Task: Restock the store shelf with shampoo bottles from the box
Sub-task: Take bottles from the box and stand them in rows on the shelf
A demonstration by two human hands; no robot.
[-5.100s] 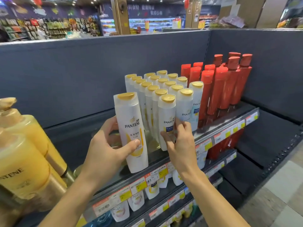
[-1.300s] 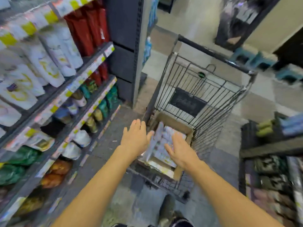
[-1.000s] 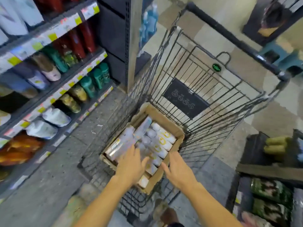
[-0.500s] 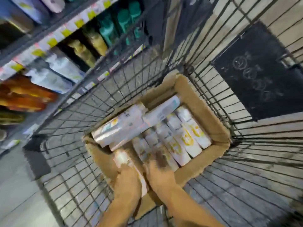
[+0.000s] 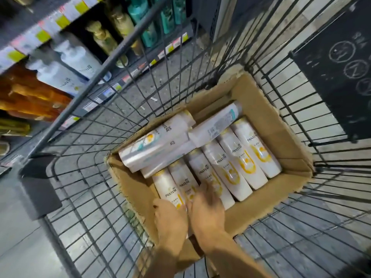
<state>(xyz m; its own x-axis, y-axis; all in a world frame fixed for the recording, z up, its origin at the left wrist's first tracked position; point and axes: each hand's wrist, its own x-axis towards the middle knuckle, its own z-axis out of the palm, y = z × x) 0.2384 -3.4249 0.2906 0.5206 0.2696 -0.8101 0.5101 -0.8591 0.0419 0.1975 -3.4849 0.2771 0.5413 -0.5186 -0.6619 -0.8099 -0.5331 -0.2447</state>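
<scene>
Hands: shelf to box
Both hands have left the shelf bottles; left hand (image 5: 170, 219) and right hand (image 5: 207, 209) now lie side by side on the nearest white bottles (image 5: 172, 187) in the cardboard box (image 5: 261, 109).

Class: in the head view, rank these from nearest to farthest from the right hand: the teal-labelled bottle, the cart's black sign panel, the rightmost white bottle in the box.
From the right hand:
1. Rightmost white bottle, box's right side.
2. Teal-labelled bottle, box's far end.
3. Black sign panel, cart's far wall.
</scene>
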